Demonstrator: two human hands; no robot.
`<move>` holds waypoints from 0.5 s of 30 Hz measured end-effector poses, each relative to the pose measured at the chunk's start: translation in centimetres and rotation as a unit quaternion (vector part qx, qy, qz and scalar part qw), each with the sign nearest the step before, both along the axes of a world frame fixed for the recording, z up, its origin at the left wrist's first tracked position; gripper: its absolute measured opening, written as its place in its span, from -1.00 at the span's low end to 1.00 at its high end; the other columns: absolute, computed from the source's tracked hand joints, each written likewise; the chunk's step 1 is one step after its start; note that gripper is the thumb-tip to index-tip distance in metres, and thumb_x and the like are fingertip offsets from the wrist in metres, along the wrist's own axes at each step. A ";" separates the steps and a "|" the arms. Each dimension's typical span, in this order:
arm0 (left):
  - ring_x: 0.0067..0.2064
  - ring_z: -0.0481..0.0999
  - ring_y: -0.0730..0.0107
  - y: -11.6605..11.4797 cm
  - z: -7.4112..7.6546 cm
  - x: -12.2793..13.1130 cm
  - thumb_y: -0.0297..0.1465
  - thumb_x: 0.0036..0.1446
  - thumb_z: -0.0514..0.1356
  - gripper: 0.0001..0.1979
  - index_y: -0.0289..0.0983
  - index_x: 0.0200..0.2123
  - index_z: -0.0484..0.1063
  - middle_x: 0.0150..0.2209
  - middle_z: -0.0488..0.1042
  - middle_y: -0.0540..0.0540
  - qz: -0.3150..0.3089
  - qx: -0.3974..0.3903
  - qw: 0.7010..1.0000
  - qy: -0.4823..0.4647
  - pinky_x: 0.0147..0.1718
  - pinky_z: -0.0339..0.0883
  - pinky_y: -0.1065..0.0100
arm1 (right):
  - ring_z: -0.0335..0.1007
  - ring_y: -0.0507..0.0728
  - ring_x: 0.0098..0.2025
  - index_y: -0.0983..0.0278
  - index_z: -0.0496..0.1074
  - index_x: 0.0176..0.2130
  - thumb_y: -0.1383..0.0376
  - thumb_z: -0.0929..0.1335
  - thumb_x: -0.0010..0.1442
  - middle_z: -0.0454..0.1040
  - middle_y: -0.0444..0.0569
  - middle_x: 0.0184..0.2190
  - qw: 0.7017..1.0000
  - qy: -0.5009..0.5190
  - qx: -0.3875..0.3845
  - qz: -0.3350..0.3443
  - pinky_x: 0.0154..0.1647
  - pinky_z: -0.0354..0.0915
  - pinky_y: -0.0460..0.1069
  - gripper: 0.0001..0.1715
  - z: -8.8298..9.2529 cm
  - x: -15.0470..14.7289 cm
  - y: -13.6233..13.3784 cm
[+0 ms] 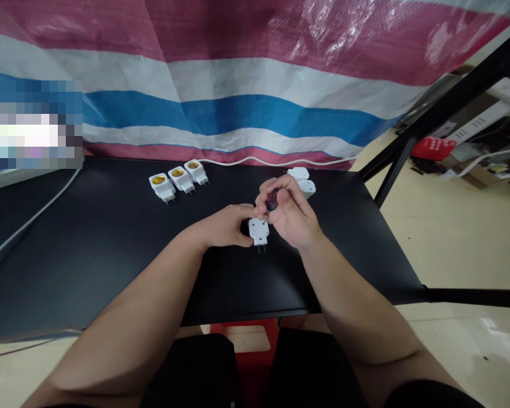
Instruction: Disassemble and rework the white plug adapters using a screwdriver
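Observation:
On the black table lies a white plug-in lamp socket (259, 232), its back with small screw holes facing up and its two prongs toward me. My left hand (229, 226) grips it from the left side, thumb at the near edge and fingers at the far edge. In my right hand (291, 212) is a small screwdriver (273, 201) with a dark handle, closed between thumb and fingers. Its thin shaft slants down to a hole at the upper right of the socket's back. The tip is too small to make out.
Several white sockets with brass-coloured threads (177, 173) stand in a row at the back left. Two more white sockets (298, 173) lie behind my right hand. A white cable (255, 160) runs along the back edge, below a striped plastic sheet (238, 113). A black metal frame (393, 170) rises at right.

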State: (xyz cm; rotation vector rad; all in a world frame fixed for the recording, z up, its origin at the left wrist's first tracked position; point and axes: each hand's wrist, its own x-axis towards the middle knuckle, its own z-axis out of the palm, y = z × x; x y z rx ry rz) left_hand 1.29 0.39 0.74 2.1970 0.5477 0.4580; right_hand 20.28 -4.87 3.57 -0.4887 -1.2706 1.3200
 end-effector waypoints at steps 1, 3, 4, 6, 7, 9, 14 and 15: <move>-0.15 0.51 0.21 0.0 0.0 0.0 -0.49 -0.04 0.37 -0.62 -0.19 -0.08 0.60 -0.17 0.53 -0.04 0.001 0.003 1.000 0.000 -0.12 0.35 0.25 | 0.32 0.05 -0.35 0.16 0.36 -0.15 -0.08 0.40 0.44 0.38 -0.14 -0.34 1.000 -0.001 -0.006 0.004 -0.30 0.31 0.02 -0.61 0.0 0.1 0.0; -0.13 0.52 0.20 0.0 0.1 0.0 -0.49 -0.04 0.36 -0.58 -0.17 -0.04 0.60 -0.15 0.54 -0.04 -0.002 0.002 1.000 -0.002 -0.10 0.36 0.24 | 0.27 0.04 -0.41 0.19 0.39 -0.18 -0.09 0.32 0.50 0.32 -0.16 -0.44 1.000 0.002 -0.019 0.014 -0.32 0.29 0.02 -0.58 0.1 0.2 0.1; -0.12 0.53 0.20 0.0 0.1 0.0 -0.49 -0.04 0.36 -0.54 -0.16 -0.01 0.60 -0.14 0.55 -0.04 -0.004 -0.002 1.000 -0.004 -0.08 0.37 0.23 | 0.21 0.03 -0.45 0.18 0.38 -0.18 -0.10 0.30 0.51 0.28 -0.19 -0.49 1.000 0.010 -0.020 0.018 -0.35 0.26 0.01 -0.57 0.2 0.2 0.1; -0.09 0.54 0.18 0.0 0.2 0.0 -0.49 -0.03 0.36 -0.50 -0.14 0.04 0.60 -0.11 0.57 -0.04 -0.009 -0.008 1.000 -0.006 -0.03 0.38 0.21 | 0.10 0.01 -0.51 0.15 0.34 -0.14 -0.13 0.35 0.47 0.23 -0.25 -0.53 0.999 0.034 -0.013 0.019 -0.40 0.20 -0.01 -0.58 0.2 0.1 0.1; -0.08 0.55 0.17 0.0 0.3 0.1 -0.49 -0.02 0.36 -0.50 -0.14 0.05 0.60 -0.11 0.58 -0.05 -0.011 -0.009 1.000 -0.008 -0.02 0.38 0.20 | 0.08 0.01 -0.52 0.13 0.31 -0.13 -0.12 0.40 0.43 0.23 -0.27 -0.53 0.999 0.043 -0.007 0.017 -0.41 0.19 -0.02 -0.59 0.2 0.0 0.2; -0.07 0.55 0.16 -0.1 0.3 0.1 -0.48 -0.02 0.37 -0.52 -0.15 0.04 0.60 -0.11 0.58 -0.06 -0.010 -0.009 1.000 -0.010 -0.01 0.38 0.18 | 0.12 0.00 -0.49 0.11 0.29 -0.14 -0.06 0.48 0.36 0.28 -0.26 -0.48 0.999 0.048 0.004 0.015 -0.39 0.21 -0.03 -0.58 0.1 -0.1 0.2; -0.09 0.53 0.16 0.0 0.2 0.2 -0.47 -0.03 0.38 -0.61 -0.19 -0.06 0.60 -0.13 0.56 -0.07 -0.004 0.000 1.000 -0.007 -0.04 0.37 0.19 | 0.35 0.06 -0.32 0.17 0.43 -0.17 -0.07 0.38 0.46 0.36 -0.11 -0.33 1.000 0.008 -0.004 -0.009 -0.32 0.33 0.02 -0.62 -0.1 0.0 0.2; -0.10 0.53 0.16 0.0 0.2 0.2 -0.47 -0.03 0.38 -0.60 -0.19 -0.05 0.60 -0.13 0.56 -0.07 -0.004 0.001 1.000 -0.006 -0.04 0.37 0.19 | 0.34 0.07 -0.33 0.18 0.45 -0.17 -0.08 0.34 0.48 0.34 -0.11 -0.35 1.000 0.001 -0.008 -0.009 -0.32 0.33 0.02 -0.59 -0.1 0.1 0.2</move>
